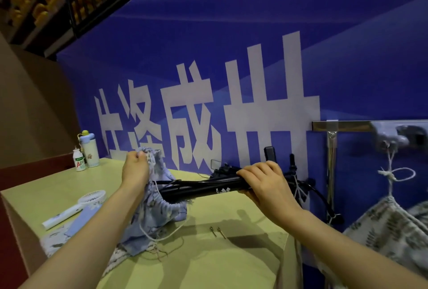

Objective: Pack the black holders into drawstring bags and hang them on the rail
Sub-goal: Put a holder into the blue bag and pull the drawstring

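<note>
Two hands met at the centre of the frame over a pale green table [231, 261]. The left hand [135, 169] pinched the gathered rim of a blue floral drawstring bag [159, 214], holding its mouth up and open toward the right. The right hand [266, 184] was curled round the right end of a folded black holder [203, 187]. Its long axis ran almost level across the frame, right to left. Its left end sat at the bag's mouth, seemingly just inside, though folds of cloth hid the tip. The holder lay between the hands, pointing at the left one, so the push would likely fall to the right hand. At the right of the frame, a patterned bag [389, 226] hung by its cord from a steel rail [342, 125].
</note>
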### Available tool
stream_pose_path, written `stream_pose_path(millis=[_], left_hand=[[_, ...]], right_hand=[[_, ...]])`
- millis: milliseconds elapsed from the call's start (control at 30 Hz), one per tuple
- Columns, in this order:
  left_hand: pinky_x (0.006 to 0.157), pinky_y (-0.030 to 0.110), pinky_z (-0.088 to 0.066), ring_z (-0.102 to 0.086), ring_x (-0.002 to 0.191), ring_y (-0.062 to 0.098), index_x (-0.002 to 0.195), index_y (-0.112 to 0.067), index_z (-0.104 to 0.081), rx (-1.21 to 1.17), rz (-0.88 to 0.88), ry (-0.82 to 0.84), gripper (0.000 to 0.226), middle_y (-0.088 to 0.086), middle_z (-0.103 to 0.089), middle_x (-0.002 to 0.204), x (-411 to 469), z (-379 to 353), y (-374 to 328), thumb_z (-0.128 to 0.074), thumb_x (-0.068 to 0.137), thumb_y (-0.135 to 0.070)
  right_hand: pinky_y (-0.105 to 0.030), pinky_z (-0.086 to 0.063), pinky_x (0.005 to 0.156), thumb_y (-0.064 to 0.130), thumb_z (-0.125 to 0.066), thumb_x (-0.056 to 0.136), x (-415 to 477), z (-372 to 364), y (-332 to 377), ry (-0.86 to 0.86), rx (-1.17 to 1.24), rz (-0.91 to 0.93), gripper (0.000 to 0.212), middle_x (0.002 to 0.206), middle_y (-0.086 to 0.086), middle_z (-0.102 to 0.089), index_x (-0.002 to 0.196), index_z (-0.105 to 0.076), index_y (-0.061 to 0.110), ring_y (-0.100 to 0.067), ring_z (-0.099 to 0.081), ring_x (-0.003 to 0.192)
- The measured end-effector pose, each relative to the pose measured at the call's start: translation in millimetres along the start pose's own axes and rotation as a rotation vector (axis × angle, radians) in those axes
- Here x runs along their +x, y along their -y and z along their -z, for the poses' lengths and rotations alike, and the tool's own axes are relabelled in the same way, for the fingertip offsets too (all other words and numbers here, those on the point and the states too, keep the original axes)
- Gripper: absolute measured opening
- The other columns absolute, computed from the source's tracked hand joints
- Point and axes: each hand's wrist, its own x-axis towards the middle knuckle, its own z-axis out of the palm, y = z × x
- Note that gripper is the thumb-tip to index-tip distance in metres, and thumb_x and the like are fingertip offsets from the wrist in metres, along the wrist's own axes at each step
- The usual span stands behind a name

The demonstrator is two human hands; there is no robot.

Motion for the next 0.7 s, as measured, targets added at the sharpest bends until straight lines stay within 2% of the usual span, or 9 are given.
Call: stream_pose_path(millis=[67,200,333,400,467,500,567,700], left_hand=[[0.069,0.037,-0.035,-0.046,0.075,0.028,0.104,0.0,-0.049,0.006,-0.039,0.066,0.03,0.022,-0.05,0.09,-11,-8,-7,-0.029,0.1,-0.022],[0.068,0.032,-0.042,-0.052,0.086,0.024,0.102,-0.009,-0.049,-0.019,-0.118,0.308,0.023,0.015,-0.055,0.097,-54,-32,-27,-0.031,0.101,-0.023],[0.059,0.022,-0.037,-0.048,0.071,0.012,0.082,-0.018,-0.043,0.034,-0.255,0.499,0.014,-0.001,-0.05,0.077,-84,-33,-36,-0.043,0.095,-0.014],[0.062,0.023,-0.044,-0.052,0.074,0.012,0.091,-0.019,-0.046,0.069,-0.271,0.624,0.012,-0.001,-0.055,0.08,-82,-22,-32,-0.055,0.086,-0.012],[0.072,0.038,-0.052,-0.059,0.081,0.017,0.109,-0.017,-0.044,0.244,-0.331,0.709,0.039,0.006,-0.061,0.092,-75,-15,-26,-0.064,0.076,-0.018],[0.074,0.044,-0.054,-0.06,0.082,0.02,0.114,-0.018,-0.042,0.361,-0.389,0.702,0.048,0.007,-0.062,0.095,-73,-13,-23,-0.066,0.073,-0.022],[0.076,0.049,-0.053,-0.063,0.084,0.024,0.115,-0.019,-0.043,0.473,-0.47,0.621,0.05,0.006,-0.065,0.096,-71,-12,-18,-0.067,0.072,-0.031],[0.079,0.05,-0.052,-0.065,0.088,0.025,0.112,-0.019,-0.049,0.349,-0.467,0.517,0.04,0.005,-0.068,0.099,-67,-3,-7,-0.063,0.078,-0.035]], right_hand=[[-0.034,-0.046,0.09,0.037,-0.079,0.069,7,-3,7,0.002,-0.01,0.017,0.041,0.101,0.006,-0.072,0.106,-0.067,0.022,-0.015,-0.067,0.092],[-0.033,-0.032,0.089,0.033,-0.076,0.073,29,-15,32,0.007,-0.024,0.069,0.03,0.095,0.005,-0.07,0.098,-0.066,0.021,-0.019,-0.065,0.089],[-0.032,-0.034,0.095,0.027,-0.073,0.077,50,-16,51,0.02,-0.003,0.131,0.026,0.099,0.006,-0.07,0.101,-0.066,0.021,-0.016,-0.064,0.094],[-0.033,-0.034,0.097,0.024,-0.073,0.077,55,-14,52,0.031,-0.005,0.186,0.024,0.098,0.004,-0.069,0.099,-0.064,0.021,-0.017,-0.063,0.094],[-0.033,-0.032,0.098,0.021,-0.071,0.078,57,-12,55,0.043,0.009,0.25,0.021,0.096,0.003,-0.068,0.097,-0.061,0.02,-0.019,-0.062,0.093],[-0.033,-0.03,0.1,0.019,-0.069,0.079,59,-12,59,0.047,0.013,0.283,0.02,0.096,0.002,-0.067,0.097,-0.06,0.02,-0.019,-0.062,0.094],[-0.034,-0.026,0.103,0.017,-0.065,0.08,61,-12,69,0.048,0.032,0.334,0.022,0.102,0.001,-0.068,0.101,-0.06,0.019,-0.02,-0.062,0.1],[-0.037,-0.025,0.111,0.018,-0.062,0.08,48,-17,77,-0.037,0.177,0.311,0.038,0.122,0.005,-0.061,0.116,-0.056,0.024,-0.014,-0.053,0.12]])
